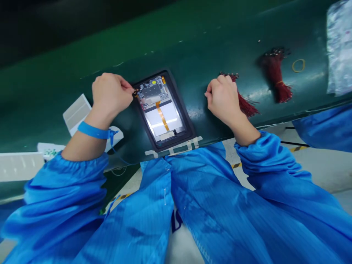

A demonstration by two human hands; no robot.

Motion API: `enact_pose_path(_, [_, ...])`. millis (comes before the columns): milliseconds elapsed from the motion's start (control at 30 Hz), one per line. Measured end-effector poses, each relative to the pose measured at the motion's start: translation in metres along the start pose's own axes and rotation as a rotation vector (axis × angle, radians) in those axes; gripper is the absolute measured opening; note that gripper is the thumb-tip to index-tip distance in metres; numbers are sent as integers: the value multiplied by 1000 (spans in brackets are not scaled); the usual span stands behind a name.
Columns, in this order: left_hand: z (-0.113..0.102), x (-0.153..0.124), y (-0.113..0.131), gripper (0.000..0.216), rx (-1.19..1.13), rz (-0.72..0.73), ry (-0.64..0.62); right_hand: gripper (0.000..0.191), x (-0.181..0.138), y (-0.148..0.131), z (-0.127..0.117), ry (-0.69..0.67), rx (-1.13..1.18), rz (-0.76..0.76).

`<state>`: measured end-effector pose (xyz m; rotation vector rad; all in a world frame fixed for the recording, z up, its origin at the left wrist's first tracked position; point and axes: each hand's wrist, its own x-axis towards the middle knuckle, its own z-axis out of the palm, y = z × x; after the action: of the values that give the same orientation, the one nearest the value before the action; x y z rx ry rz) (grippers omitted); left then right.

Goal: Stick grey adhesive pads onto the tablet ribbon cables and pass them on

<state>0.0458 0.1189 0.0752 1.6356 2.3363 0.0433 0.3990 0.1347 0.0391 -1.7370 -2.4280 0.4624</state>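
An opened tablet (172,113) lies in a black tray-like frame (189,128), its circuit board (154,91), silver battery area and orange flex cable (162,116) exposed. At the board's upper left corner, my left hand (111,93) pinches a small dark part with an orange bit (135,94); its exact kind is unclear. To the right of the tablet, my right hand (224,97) is closed in a pinch, and whatever sits at its fingertips is too small to name. Partly hidden behind that hand is a bundle of dark red wires (247,105).
A second red wire bundle (276,77), tied with a band, lies further right beside a yellow rubber band (298,66). Clear plastic bags (339,47) rest at the far right. White pieces (77,112) lie behind my left wrist. Tape strips (189,146) mark the green table's front edge.
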Motion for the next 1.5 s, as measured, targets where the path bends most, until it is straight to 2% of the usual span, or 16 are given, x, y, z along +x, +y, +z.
enact_pose_path(133, [-1, -1, 8, 33, -64, -30, -53, 25, 3, -3, -4, -65, 18, -10])
enact_pose_path(200, [-10, -15, 8, 24, -141, -32, -6, 26, 1, -2, -6, -58, 37, -65])
enact_pose_path(267, [-25, -39, -6, 20, -214, -10, 74, 21, -5, -2, -9, 2, 44, -131])
enact_pose_path(300, [-35, -53, -20, 20, -233, -2, 131, 18, -10, -2, -10, 39, 57, -167])
enact_pose_path(367, [-52, -84, -63, 24, -214, -39, 274, 14, -22, -4, -12, 97, 100, -212])
enact_pose_path(433, [-62, -112, -122, 30, -149, -184, 393, 9, -33, -7, -13, 129, 156, -224])
enact_pose_path(500, [-63, -134, -183, 34, -108, -454, 387, 6, -40, -11, -13, 167, 200, -246])
enact_pose_path(533, [-59, -142, -211, 33, -99, -584, 310, 7, -41, -14, -12, 185, 215, -275])
enact_pose_path(567, [-52, -147, -235, 32, -96, -647, 265, 6, -41, -18, -11, 191, 223, -310])
enact_pose_path(633, [-36, -153, -269, 35, -104, -689, 190, 5, -39, -29, -9, 178, 213, -367])
enact_pose_path(700, [-19, -154, -286, 41, -108, -666, 185, 5, -36, -40, -9, 145, 192, -394])
enact_pose_path(800, [-5, -154, -297, 50, -107, -654, 232, 5, -36, -53, -10, 110, 220, -409])
enact_pose_path(967, [2, -154, -312, 53, -129, -654, 261, 2, -42, -60, -10, 115, 241, -469])
enact_pose_path(1233, [-5, -156, -314, 38, -115, -650, 232, 6, -46, -57, -5, 125, 214, -582])
enact_pose_path(1500, [-4, -155, -316, 20, -95, -654, 301, 4, -45, -49, 3, 154, 191, -685])
